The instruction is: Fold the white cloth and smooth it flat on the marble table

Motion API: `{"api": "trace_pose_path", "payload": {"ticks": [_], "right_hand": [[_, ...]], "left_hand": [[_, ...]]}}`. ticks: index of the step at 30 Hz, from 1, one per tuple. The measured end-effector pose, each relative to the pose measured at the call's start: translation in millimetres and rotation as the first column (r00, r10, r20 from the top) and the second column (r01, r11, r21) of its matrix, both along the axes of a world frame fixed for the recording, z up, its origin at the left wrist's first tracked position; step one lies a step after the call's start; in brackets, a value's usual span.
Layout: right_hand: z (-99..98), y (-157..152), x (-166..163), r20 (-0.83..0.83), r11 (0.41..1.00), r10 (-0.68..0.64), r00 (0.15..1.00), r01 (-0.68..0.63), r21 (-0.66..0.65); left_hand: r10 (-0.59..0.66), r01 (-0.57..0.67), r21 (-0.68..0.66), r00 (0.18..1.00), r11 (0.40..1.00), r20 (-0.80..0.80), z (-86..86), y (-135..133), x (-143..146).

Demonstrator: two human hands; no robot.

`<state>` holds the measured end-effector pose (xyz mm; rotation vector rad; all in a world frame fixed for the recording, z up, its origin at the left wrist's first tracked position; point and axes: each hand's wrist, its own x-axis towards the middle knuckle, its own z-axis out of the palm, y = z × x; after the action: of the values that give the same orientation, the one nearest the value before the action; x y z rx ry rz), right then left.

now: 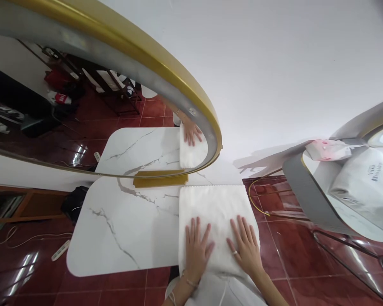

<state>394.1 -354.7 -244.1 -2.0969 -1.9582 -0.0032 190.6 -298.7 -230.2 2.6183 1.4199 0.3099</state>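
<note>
A white cloth (pixel 215 204) with a scalloped edge lies spread over the right end of a white marble-patterned table (pixel 127 233). My left hand (pixel 198 246) rests flat on the cloth's left part, fingers apart. Across from it, my right hand (pixel 245 246) presses flat on the right part, with a ring on one finger. Neither hand grips anything. The cloth's near edge runs toward my body and partly blends with white fabric there.
A gold-framed mirror (pixel 210 102) on a gold base (pixel 161 181) stands at the table's back. To the right, another table (pixel 354 216) bears a white bag (pixel 367 187) and a tissue pack (pixel 327 150). A power strip (pixel 60 250) lies on the red tiled floor (pixel 121 289).
</note>
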Motion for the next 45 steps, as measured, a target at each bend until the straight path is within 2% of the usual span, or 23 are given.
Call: {"api": "trace_pose_path", "payload": {"ticks": [2,4,11,13,15,18,24,27,29,32,34,36,39,43,45], "right_hand": [[-0.6,-2,-1,0.015,1.0,-0.005,1.0,0.005,-0.013],[-1.7,9,4,0.033,1.0,-0.012,0.999,0.012,-0.009],[-9.9,96,43,0.072,0.997,-0.053,0.996,0.049,0.052],[-11.3,113,51,0.076,0.997,-0.049,0.996,0.045,0.056],[-11.3,119,53,0.08,0.998,-0.036,0.996,0.032,0.051],[-8.8,102,43,0.068,0.999,-0.005,0.998,0.002,0.041],[-3.2,39,1,-0.002,0.999,0.037,0.999,-0.037,0.022],[-3.9,27,-7,-0.031,0.999,0.04,0.999,-0.04,0.025],[-4.3,28,-6,-0.049,0.999,0.018,0.999,-0.016,0.046],[-0.9,36,-3,-0.08,0.998,-0.006,0.997,0.011,0.069],[4.2,38,-9,-0.092,0.997,0.057,0.994,-0.052,0.057],[9.6,36,-22,-0.096,0.982,0.188,0.977,-0.186,0.022],[13.4,31,-47,-0.096,0.934,0.349,0.932,-0.354,-0.043],[10.5,35,-71,-0.105,0.912,0.393,0.914,-0.402,-0.083],[9.6,41,-81,-0.117,0.878,0.462,0.879,-0.472,-0.08]], "left_hand": [[-0.045,0.045,-0.031,0.999,0.998,0.013,-0.6,0,0],[-0.058,0.059,-0.037,0.998,0.998,0.028,-1.2,13,4],[-0.081,0.081,-0.001,0.994,0.997,0.071,-6.3,107,47],[-0.063,0.063,-0.003,0.995,0.998,0.075,-6.5,123,55],[-0.046,0.047,-0.009,0.996,0.999,0.076,-5.6,127,57],[-0.024,0.025,-0.015,0.997,1.0,0.071,-4.0,108,46],[0.007,-0.006,-0.03,1.0,1.0,0.025,-5.1,36,1],[0.071,-0.069,-0.046,0.996,0.997,0.054,-7.2,25,-7],[0.141,-0.138,-0.038,0.985,0.99,0.102,-8.3,39,-1],[0.225,-0.224,-0.024,0.962,0.974,0.156,-9.1,85,18],[0.261,-0.259,-0.035,0.953,0.965,0.156,-9.8,116,30],[0.277,-0.273,-0.047,0.951,0.961,0.135,-10.9,139,37],[0.273,-0.27,-0.049,0.957,0.962,0.098,-13.2,152,33],[0.286,-0.284,-0.04,0.955,0.958,0.074,-15.1,158,12],[0.297,-0.295,-0.035,0.953,0.955,0.067,-14.8,162,-3]]}}
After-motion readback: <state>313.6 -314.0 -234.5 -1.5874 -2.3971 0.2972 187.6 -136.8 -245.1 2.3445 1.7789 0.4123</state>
